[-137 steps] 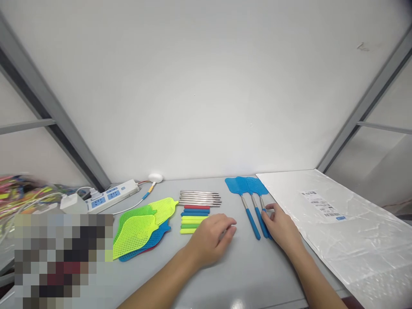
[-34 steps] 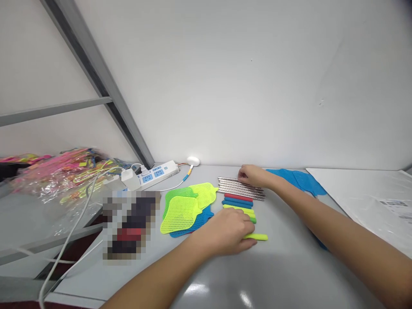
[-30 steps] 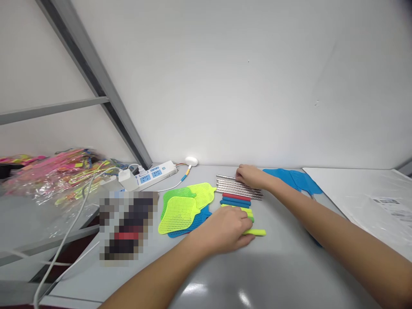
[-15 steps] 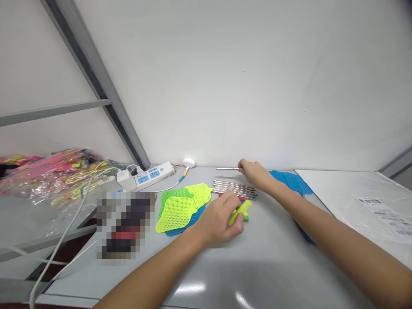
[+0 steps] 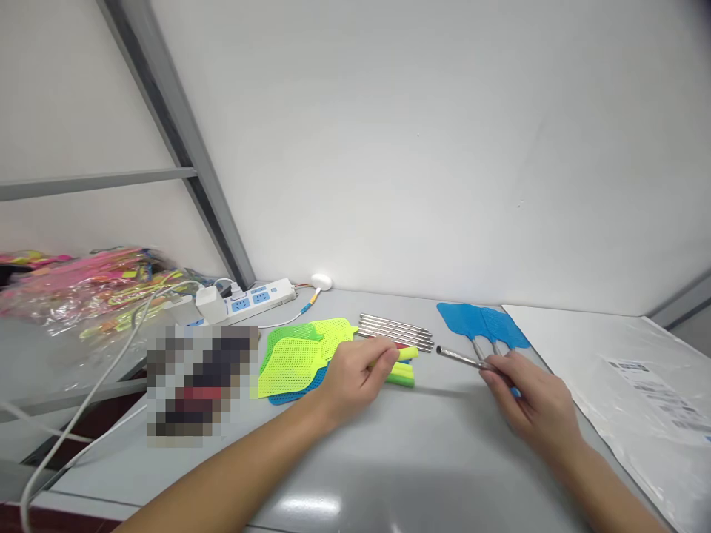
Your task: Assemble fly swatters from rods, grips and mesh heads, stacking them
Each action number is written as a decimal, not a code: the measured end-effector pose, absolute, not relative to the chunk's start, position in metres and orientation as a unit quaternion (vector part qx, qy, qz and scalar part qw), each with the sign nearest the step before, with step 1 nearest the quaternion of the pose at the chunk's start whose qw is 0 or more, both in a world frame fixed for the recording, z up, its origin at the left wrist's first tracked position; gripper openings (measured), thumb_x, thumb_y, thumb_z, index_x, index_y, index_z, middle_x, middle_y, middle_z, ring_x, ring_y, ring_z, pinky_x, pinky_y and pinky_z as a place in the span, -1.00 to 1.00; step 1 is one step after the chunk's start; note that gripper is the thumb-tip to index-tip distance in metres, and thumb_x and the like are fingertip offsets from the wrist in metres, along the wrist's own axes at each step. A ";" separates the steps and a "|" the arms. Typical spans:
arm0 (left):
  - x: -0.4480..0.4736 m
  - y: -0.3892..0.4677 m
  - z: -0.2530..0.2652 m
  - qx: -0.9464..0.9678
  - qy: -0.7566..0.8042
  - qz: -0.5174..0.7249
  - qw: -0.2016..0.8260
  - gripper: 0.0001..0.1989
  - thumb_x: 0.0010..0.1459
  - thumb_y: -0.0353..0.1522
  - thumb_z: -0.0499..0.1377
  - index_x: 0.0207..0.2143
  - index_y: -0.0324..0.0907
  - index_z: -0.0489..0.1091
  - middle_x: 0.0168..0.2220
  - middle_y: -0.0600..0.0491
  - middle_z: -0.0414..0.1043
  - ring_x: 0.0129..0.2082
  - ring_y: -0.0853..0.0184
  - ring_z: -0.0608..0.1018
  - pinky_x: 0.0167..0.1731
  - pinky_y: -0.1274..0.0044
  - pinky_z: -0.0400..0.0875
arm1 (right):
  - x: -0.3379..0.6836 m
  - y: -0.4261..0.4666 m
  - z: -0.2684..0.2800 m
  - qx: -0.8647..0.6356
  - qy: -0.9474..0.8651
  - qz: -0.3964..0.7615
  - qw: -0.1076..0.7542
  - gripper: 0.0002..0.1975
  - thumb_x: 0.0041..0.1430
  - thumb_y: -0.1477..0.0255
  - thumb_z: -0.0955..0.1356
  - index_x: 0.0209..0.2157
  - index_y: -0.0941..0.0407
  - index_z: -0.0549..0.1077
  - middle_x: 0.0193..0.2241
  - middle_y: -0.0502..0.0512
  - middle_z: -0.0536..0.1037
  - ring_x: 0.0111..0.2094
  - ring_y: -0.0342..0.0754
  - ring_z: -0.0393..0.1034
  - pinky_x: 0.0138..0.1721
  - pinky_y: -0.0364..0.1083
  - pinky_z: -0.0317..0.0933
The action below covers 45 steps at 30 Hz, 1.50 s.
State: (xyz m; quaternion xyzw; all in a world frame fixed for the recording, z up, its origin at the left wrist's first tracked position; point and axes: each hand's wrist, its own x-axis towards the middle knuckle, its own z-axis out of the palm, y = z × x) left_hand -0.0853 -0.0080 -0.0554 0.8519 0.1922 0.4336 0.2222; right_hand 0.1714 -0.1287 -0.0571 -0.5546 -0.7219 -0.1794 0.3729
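Over table (image 5: 444, 466), L hand (image 5: 355, 377): gripping ylw-grn handle (image 5: 409, 354)
R hand (image 5: 536, 396): gripping metal tube (image 5: 464, 358), apart from handle
Tube row (image 5: 394, 331): lying behind

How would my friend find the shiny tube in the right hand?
Over the grey table, find the right hand. The shiny tube sticks out of it, on the side nearer the left hand. Unlike the other tubes lying side by side, this one is held.

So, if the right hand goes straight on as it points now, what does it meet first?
Probably the row of metal rods: the metal tube in the right hand points toward their right ends. Depth is unclear, so it might pass above them.
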 end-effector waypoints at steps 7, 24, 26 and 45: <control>-0.082 -0.005 -0.058 0.887 0.189 0.383 0.176 -0.67 0.31 -0.33 -0.01 -0.51 -0.18 0.34 -0.64 0.16 0.21 -0.62 0.46 0.23 -0.55 0.58 0.10 | 0.175 -0.130 -0.072 -0.543 -0.745 -0.203 0.329 -0.94 0.26 0.42 0.34 -0.24 0.09 0.44 -0.53 -0.04 0.40 -0.60 -0.21 0.17 -0.53 -0.17 -0.02; -0.082 -0.003 -0.056 0.896 0.131 0.413 0.097 -0.82 0.19 -0.42 0.10 -0.46 -0.18 0.43 -0.67 0.18 0.23 -0.67 0.47 0.27 -0.61 0.57 0.09 | 0.178 -0.134 -0.074 -0.547 -0.748 -0.216 0.306 -0.90 0.21 0.44 0.39 -0.21 0.09 0.46 -0.50 -0.03 0.47 -0.55 -0.21 0.25 -0.49 -0.16 0.02; -0.082 -0.003 -0.055 0.898 0.126 0.412 0.082 -0.83 0.18 -0.43 0.11 -0.47 -0.18 0.42 -0.66 0.17 0.22 -0.66 0.47 0.27 -0.62 0.57 0.09 | 0.178 -0.134 -0.075 -0.536 -0.753 -0.230 0.303 -0.87 0.20 0.45 0.40 -0.19 0.09 0.46 -0.48 -0.02 0.49 -0.53 -0.20 0.29 -0.47 -0.16 0.04; -0.081 -0.001 -0.036 0.497 0.145 0.373 0.770 -0.26 0.24 0.13 -0.35 -0.17 -0.23 0.36 -0.22 -0.16 0.47 -0.20 0.15 0.54 -0.07 0.25 0.38 | 0.127 -0.125 -0.050 -0.532 -0.802 -0.202 0.184 -0.80 0.38 0.44 0.17 -0.16 0.11 0.41 -0.47 0.00 0.41 -0.52 -0.14 0.24 -0.55 -0.10 -0.11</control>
